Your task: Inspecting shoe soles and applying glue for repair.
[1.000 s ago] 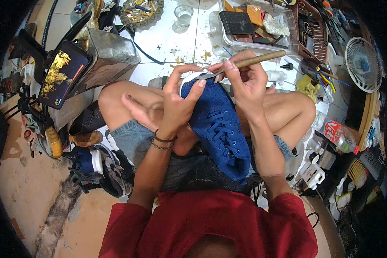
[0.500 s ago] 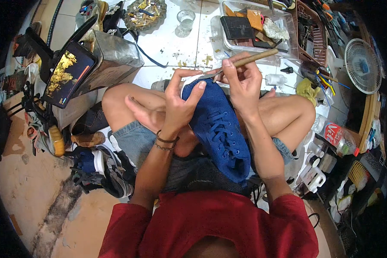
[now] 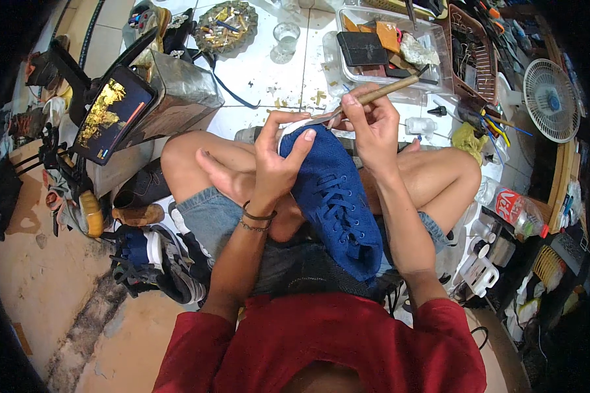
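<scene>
A blue lace-up sneaker [image 3: 331,190] lies along my lap, its toe pointing away from me and its heel near my shirt. My left hand [image 3: 278,152] grips the toe from the left, thumb on the blue upper and fingers at the pale sole edge. Closed around a wooden-handled tool [image 3: 388,89], my right hand [image 3: 375,134] holds it at the toe's right side. The tool's flat metal blade meets the seam between sole and upper. Its very tip is hard to make out there.
Beyond my crossed legs stand an ashtray full of butts [image 3: 226,27], a glass [image 3: 286,38] and a clear plastic bin [image 3: 436,84]. A phone on a holder [image 3: 115,112] is at left, above several shoes [image 3: 154,252]. Right are a white fan [image 3: 552,100] and a plastic bottle [image 3: 514,209].
The view has shifted slightly. Both hands keep their grip on the sneaker and the tool, with the blade still at the toe seam; little else differs.
</scene>
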A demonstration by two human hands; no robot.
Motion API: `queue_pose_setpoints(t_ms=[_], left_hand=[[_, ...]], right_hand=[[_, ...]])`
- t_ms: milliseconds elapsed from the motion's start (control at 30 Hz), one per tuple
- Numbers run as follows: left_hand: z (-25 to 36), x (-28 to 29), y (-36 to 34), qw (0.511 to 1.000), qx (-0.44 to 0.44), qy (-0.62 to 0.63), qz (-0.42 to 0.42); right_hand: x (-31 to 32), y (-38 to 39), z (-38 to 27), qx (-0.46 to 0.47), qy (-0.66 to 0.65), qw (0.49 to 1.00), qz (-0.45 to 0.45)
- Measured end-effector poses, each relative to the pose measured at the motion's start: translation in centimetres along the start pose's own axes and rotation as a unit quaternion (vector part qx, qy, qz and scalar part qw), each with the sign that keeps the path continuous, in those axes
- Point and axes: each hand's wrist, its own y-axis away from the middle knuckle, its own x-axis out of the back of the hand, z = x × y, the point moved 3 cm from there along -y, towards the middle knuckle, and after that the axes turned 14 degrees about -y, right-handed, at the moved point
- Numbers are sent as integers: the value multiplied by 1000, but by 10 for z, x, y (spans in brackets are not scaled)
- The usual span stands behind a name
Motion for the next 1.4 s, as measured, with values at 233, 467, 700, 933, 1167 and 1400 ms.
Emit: queue_pose_setpoints(t_ms=[233,467,700,933,1167,1400], left_hand=[[0,0,2,999,1,42,-23],[-2,1,2,999,-6,31,-34],[-2,-1,2,998,5,52,-34],[-7,0,1,999,-10,22,-22],[-2,-1,-1,1000,-13,11,-20],[2,-3,-3,998,15,29,-45]], right_hand=[[3,-1,3,-19,-5,1000,-5],[4,-1,2,-32,-10,999,-7],[2,0,2,-22,-5,1000,-19],[-13,5,-3,29,65,997,-31],[-18,6,0,27,73,996,-31],[-19,1,-6,66,187,979,-56]])
